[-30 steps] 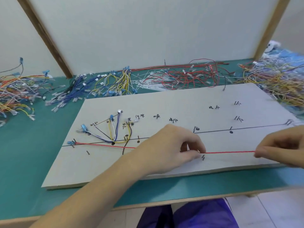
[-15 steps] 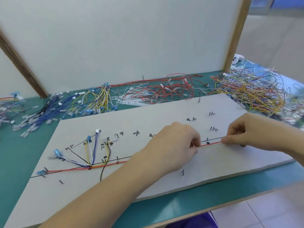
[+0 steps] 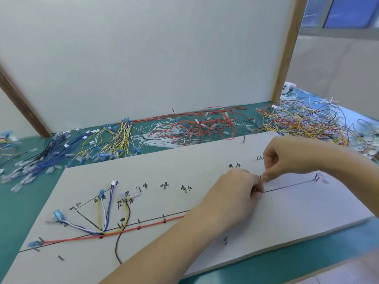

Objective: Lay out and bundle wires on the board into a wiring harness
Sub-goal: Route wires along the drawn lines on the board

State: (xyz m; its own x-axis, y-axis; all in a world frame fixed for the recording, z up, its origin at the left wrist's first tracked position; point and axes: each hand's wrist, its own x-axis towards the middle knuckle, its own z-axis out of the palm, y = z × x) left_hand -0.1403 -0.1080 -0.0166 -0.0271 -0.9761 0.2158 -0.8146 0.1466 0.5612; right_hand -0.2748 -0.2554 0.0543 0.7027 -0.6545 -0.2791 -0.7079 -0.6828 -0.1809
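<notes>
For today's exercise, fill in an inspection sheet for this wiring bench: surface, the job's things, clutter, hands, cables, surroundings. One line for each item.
Surface: green table carrying a pale board with drawn lines, pegs and handwritten labels.
Job's things: red wire laid along the board's main line; blue, white, yellow and black wires branch off at the left end.
Clutter: loose white cable ties behind the board.
Hands: left hand and right hand meet, fingers curled, at a peg on the line; the pinched wire is hidden.
Cables: heaps of blue wires, red wires, and a mixed tangle.
Surroundings: white partition, wooden posts, window upper right.
</notes>
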